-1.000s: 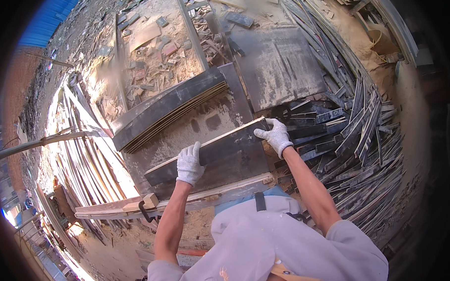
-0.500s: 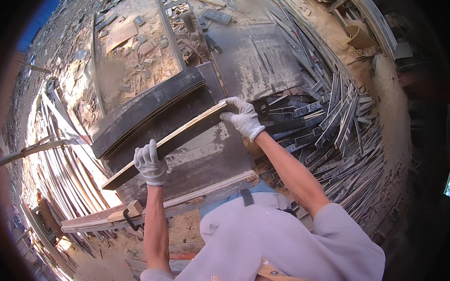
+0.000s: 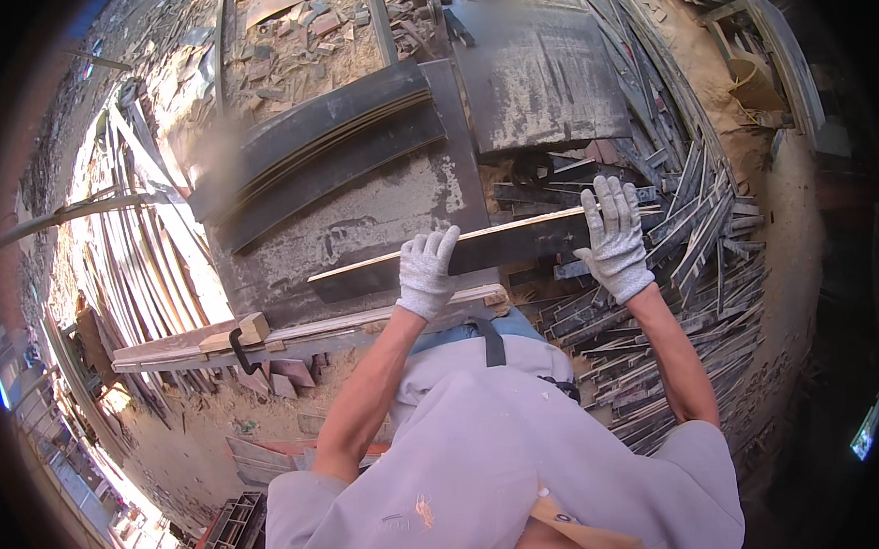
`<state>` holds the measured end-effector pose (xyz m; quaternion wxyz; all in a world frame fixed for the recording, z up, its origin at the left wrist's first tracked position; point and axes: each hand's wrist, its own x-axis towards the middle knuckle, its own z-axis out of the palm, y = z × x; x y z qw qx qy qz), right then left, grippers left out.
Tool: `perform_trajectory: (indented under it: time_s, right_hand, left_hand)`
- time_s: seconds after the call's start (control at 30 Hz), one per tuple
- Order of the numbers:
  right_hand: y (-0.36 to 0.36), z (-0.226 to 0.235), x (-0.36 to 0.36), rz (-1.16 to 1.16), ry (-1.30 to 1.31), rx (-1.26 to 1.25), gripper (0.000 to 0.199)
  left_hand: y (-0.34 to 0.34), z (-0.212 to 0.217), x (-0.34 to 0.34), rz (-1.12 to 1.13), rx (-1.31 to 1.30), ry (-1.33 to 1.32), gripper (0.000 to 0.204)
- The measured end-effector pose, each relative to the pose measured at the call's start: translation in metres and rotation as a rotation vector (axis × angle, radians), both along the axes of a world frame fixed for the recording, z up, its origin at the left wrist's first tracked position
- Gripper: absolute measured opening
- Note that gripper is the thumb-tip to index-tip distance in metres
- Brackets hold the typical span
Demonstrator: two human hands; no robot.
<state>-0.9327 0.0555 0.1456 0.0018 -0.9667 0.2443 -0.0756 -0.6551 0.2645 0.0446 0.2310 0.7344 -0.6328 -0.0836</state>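
A long, dark-faced plywood strip [image 3: 521, 245] with a pale upper edge lies slantwise across the near part of the worktable [image 3: 389, 204], its right end past the table's side. My gloved left hand [image 3: 428, 272] is closed over its middle, fingers bent across the edge. At the strip's right end, my gloved right hand [image 3: 615, 237] lies against it with fingers stretched out and thumb apart. Farther back on the table sits a stack of similar dark plywood strips [image 3: 329, 148]. Whatever my palms touch underneath is hidden.
A wooden rail [image 3: 364, 323] runs along the table's near edge, with a wood block [image 3: 253, 329] and black clamp [image 3: 240, 353] at its left. Heaped dark offcuts [image 3: 671, 237] cover the right side. Long pale strips [image 3: 144, 256] lie left; scraps [image 3: 306, 47] are beyond.
The plywood strip has come away from the stack, moving toward me and to the right. Both hands have shifted right with it, and my right hand's fingers have straightened.
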Motion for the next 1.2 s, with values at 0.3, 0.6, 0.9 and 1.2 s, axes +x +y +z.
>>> perform_trajectory:
  time_s: [0.3,0.6,0.9,1.2]
  right_hand:
    - [-0.062,-0.084,-0.092,0.064,0.398,0.108,0.071]
    - [-0.081,-0.135,-0.147,-0.113,0.560,-0.051,0.055]
    - [-0.076,-0.135,-0.153,-0.117,0.506,-0.099,0.083]
    - [-0.079,-0.137,-0.158,-0.015,0.347,-0.222,0.059]
  left_hand:
    - [-0.010,0.008,-0.042,-0.073,0.149,0.182,0.121]
    - [0.077,-0.001,-0.026,-0.007,0.567,-0.033,0.139]
    - [0.071,-0.020,-0.025,-0.067,0.351,-0.080,0.104]
    - [0.075,-0.029,-0.028,-0.058,0.194,-0.097,0.101]
